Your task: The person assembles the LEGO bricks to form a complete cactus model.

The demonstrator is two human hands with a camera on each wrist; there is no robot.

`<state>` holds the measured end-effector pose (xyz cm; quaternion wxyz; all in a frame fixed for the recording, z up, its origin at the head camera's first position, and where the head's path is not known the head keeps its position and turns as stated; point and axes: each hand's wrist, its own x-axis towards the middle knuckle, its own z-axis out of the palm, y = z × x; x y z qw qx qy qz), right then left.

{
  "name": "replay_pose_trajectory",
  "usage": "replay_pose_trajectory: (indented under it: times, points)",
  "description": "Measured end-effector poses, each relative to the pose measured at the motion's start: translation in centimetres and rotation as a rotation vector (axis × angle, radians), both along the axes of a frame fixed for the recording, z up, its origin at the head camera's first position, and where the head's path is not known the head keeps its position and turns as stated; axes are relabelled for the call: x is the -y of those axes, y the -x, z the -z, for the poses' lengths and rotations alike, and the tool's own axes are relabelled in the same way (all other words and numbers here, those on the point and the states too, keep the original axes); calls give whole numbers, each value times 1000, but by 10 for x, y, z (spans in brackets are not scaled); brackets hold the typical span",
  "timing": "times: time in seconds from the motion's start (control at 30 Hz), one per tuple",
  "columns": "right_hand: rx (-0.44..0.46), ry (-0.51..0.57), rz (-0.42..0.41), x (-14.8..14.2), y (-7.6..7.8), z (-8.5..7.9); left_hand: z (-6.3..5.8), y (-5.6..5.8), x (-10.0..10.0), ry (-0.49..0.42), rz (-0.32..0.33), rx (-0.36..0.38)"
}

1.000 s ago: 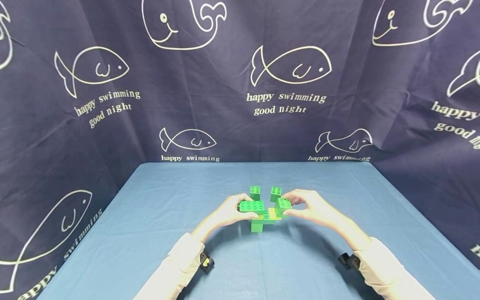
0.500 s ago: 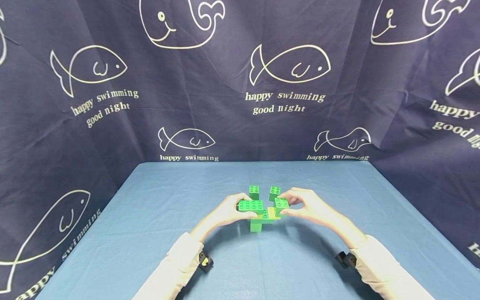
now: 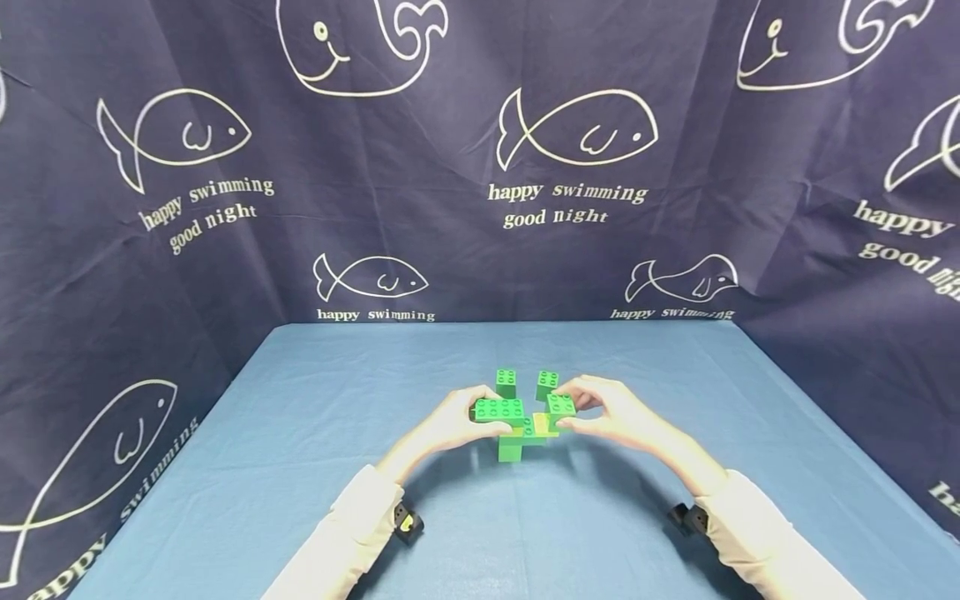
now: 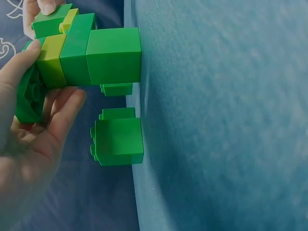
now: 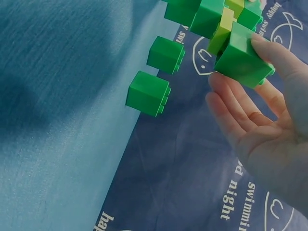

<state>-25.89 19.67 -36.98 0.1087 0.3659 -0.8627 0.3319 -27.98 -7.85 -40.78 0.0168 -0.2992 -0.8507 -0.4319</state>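
Near the table's middle, my left hand point(image 3: 456, 419) grips a long green toy building brick point(image 3: 498, 410), thumb in front. This brick tops a small build with a yellow-green brick point(image 4: 52, 60) beneath it and a green brick point(image 4: 114, 55) at the bottom, close over the table. On the build's right side, my right hand point(image 3: 617, 412) pinches a square green brick point(image 5: 241, 57) between thumb and fingers. It sits against a thin yellow-green brick point(image 5: 222, 32) that reaches out from the build. Part of the long brick is hidden by my left fingers.
Two separate square green bricks, a left one point(image 3: 506, 382) and a right one point(image 3: 547, 383), stand on the blue-covered table point(image 3: 375, 358) just behind the build. A dark curtain point(image 3: 465, 167) with fish drawings rises behind the table.
The square brick in my right hand has straightened slightly and now sits more level. Both hands keep their grips; the whole head view has shifted a little.
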Motion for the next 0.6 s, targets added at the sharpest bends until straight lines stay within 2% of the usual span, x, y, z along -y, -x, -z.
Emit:
replay_pose_trajectory:
  times: [0.23, 0.4, 0.5, 0.6]
  points:
    - [-7, 14, -12, 0, 3, 3, 0, 2, 6, 4, 43, 7]
    - [37, 14, 13, -2, 4, 4, 0, 2, 8, -78, 90, 109]
    - [46, 14, 13, -2, 4, 4, 2, 2, 8, -97, 89, 138]
    - [35, 1, 7, -1, 3, 3, 2, 0, 7, -93, 78, 123]
